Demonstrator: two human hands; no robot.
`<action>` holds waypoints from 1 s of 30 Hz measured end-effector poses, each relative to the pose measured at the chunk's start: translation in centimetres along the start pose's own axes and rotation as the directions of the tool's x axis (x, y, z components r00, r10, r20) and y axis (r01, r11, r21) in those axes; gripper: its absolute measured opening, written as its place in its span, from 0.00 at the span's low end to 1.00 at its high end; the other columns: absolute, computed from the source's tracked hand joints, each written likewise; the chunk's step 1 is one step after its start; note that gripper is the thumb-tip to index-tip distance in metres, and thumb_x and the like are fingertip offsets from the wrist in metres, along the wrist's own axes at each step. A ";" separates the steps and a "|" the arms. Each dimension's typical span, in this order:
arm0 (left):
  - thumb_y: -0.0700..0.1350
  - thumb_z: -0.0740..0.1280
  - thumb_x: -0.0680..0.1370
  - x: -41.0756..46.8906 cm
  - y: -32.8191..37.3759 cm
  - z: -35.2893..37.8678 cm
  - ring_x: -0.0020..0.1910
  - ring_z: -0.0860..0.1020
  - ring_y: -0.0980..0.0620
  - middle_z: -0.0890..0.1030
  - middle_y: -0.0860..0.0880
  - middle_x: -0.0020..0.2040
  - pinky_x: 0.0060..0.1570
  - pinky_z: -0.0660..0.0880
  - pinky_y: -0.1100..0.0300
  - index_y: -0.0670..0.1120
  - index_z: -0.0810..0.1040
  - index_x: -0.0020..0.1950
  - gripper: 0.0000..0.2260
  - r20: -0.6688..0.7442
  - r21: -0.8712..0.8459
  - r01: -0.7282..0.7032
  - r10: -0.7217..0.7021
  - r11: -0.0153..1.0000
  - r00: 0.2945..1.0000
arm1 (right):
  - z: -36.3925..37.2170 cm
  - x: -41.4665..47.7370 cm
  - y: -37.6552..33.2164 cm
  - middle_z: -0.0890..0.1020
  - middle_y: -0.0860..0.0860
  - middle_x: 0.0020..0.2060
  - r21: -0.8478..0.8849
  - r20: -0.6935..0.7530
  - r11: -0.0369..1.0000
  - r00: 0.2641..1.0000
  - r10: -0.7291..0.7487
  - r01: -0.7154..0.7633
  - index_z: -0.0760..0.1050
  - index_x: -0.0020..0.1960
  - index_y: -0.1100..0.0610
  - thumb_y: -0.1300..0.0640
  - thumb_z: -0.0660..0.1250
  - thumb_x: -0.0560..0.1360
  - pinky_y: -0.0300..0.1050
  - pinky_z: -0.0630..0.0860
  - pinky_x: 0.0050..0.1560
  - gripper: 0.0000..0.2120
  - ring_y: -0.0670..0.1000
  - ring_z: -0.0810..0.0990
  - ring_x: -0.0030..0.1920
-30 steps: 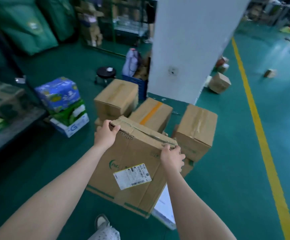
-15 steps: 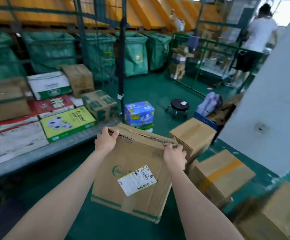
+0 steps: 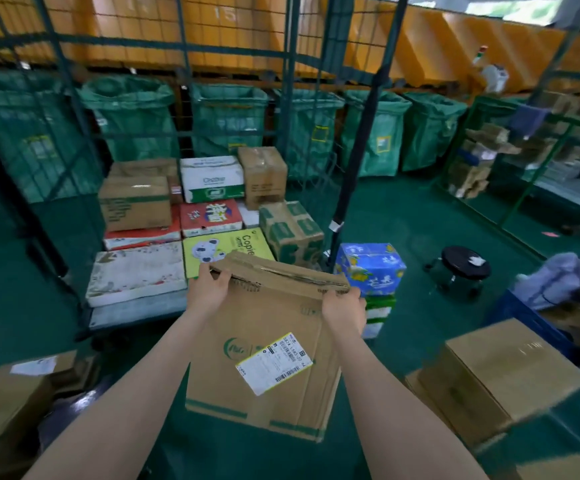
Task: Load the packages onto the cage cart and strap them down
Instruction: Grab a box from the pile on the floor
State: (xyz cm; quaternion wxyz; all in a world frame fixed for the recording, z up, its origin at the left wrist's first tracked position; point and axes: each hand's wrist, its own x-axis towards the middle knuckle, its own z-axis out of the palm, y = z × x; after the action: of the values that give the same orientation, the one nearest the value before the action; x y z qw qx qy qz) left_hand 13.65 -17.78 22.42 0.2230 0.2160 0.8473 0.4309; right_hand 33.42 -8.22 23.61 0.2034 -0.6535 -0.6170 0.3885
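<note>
cage cart [image 3: 132, 311] looked half loaded, left hand [image 3: 209, 292] and right hand [image 3: 344, 311] fingers clamped on another box [image 3: 264, 358], no straps yet

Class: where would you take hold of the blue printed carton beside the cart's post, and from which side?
Probably its two opposite side faces, one hand each, from the front: the blue printed carton sits level atop a green and white carton, with the dark cart post close behind it.
</note>
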 end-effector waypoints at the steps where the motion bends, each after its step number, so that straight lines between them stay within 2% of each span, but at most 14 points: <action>1: 0.51 0.58 0.81 0.8 -0.1 -0.2 0.68 0.66 0.40 0.71 0.40 0.66 0.60 0.69 0.49 0.43 0.64 0.71 0.21 -0.018 -0.013 0.008 -0.009 1.000 1.000 | 0.6 0.8 -0.8 0.64 0.59 0.70 -0.012 0.014 1.000 1.000 -0.015 0.015 0.57 0.74 0.61 0.53 0.55 0.80 0.54 0.68 0.63 0.25 0.63 0.68 0.65; 5: 0.50 0.58 0.81 5.3 0.3 -0.3 0.63 0.70 0.39 0.73 0.39 0.63 0.60 0.71 0.48 0.42 0.65 0.68 0.19 -0.105 -0.059 0.043 -0.050 0.997 0.993 | 3.5 5.8 -4.4 0.63 0.59 0.71 -0.022 0.067 0.996 0.994 -0.083 0.085 0.58 0.73 0.61 0.54 0.55 0.80 0.53 0.67 0.62 0.25 0.62 0.67 0.67; 9: 0.50 0.59 0.81 9.1 1.7 0.6 0.52 0.72 0.44 0.73 0.41 0.61 0.47 0.69 0.55 0.42 0.65 0.69 0.19 -0.164 -0.145 0.077 -0.101 0.986 0.981 | 5.2 10.7 -7.8 0.64 0.59 0.70 -0.048 0.108 0.988 0.984 -0.139 0.144 0.59 0.73 0.61 0.55 0.56 0.79 0.50 0.66 0.61 0.24 0.62 0.67 0.66; 11: 0.50 0.59 0.81 11.2 2.2 1.0 0.49 0.71 0.46 0.73 0.41 0.61 0.46 0.68 0.56 0.42 0.66 0.68 0.19 -0.190 -0.196 0.094 -0.132 0.976 0.973 | 5.7 13.2 -9.7 0.65 0.59 0.69 -0.045 0.126 0.984 0.978 -0.167 0.174 0.59 0.72 0.60 0.55 0.56 0.79 0.50 0.67 0.59 0.24 0.62 0.68 0.66; 15: 0.53 0.60 0.80 15.0 2.8 1.7 0.51 0.73 0.45 0.74 0.42 0.60 0.47 0.70 0.55 0.43 0.66 0.68 0.20 -0.228 -0.295 0.107 -0.179 0.950 0.957 | 7.5 17.6 -12.8 0.66 0.58 0.68 -0.051 0.153 0.966 0.958 -0.242 0.253 0.59 0.73 0.59 0.56 0.57 0.77 0.49 0.68 0.57 0.25 0.62 0.69 0.64; 19: 0.54 0.61 0.79 19.6 2.5 1.4 0.51 0.74 0.45 0.72 0.43 0.61 0.46 0.71 0.54 0.46 0.65 0.69 0.21 -0.242 -0.332 0.143 -0.230 0.933 0.942 | 11.1 21.4 -15.9 0.64 0.57 0.71 -0.054 0.208 0.951 0.934 -0.289 0.306 0.59 0.74 0.58 0.57 0.58 0.77 0.51 0.68 0.63 0.26 0.61 0.68 0.65; 22: 0.54 0.61 0.79 24.0 2.4 0.3 0.51 0.74 0.44 0.71 0.42 0.63 0.45 0.71 0.55 0.47 0.64 0.68 0.21 -0.242 -0.344 0.171 -0.263 0.923 0.934 | 14.2 23.9 -18.8 0.63 0.57 0.72 -0.064 0.246 0.942 0.920 -0.304 0.329 0.58 0.74 0.58 0.56 0.58 0.77 0.51 0.69 0.62 0.26 0.62 0.69 0.65; 25: 0.55 0.61 0.78 29.2 2.5 -1.3 0.55 0.74 0.43 0.70 0.43 0.64 0.50 0.72 0.52 0.48 0.65 0.69 0.22 -0.243 -0.362 0.194 -0.293 0.912 0.925 | 18.0 26.3 -22.4 0.67 0.57 0.69 -0.039 0.268 0.946 0.915 -0.302 0.323 0.54 0.76 0.54 0.57 0.60 0.76 0.53 0.71 0.61 0.30 0.61 0.72 0.62; 27: 0.55 0.62 0.78 32.8 2.7 -2.6 0.53 0.73 0.44 0.69 0.44 0.64 0.51 0.71 0.52 0.48 0.65 0.69 0.22 -0.234 -0.379 0.188 -0.290 0.906 0.928 | 20.8 27.8 -25.0 0.69 0.57 0.68 -0.014 0.267 0.949 0.916 -0.299 0.314 0.54 0.76 0.53 0.57 0.60 0.75 0.56 0.73 0.60 0.32 0.61 0.73 0.60; 30: 0.54 0.65 0.77 38.3 3.0 -4.4 0.56 0.74 0.45 0.71 0.45 0.64 0.57 0.73 0.50 0.48 0.66 0.69 0.23 -0.242 -0.394 0.161 -0.271 0.905 0.932 | 24.2 30.0 -28.8 0.66 0.56 0.71 0.009 0.267 0.957 0.922 -0.282 0.290 0.55 0.76 0.54 0.59 0.60 0.76 0.53 0.69 0.64 0.29 0.61 0.70 0.64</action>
State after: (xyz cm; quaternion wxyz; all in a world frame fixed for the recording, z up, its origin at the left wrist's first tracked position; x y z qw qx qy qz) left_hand -19.21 2.39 19.93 0.1790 0.0083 0.7940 0.5810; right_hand -5.54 20.04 22.46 0.1636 -0.5016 -0.7332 0.4290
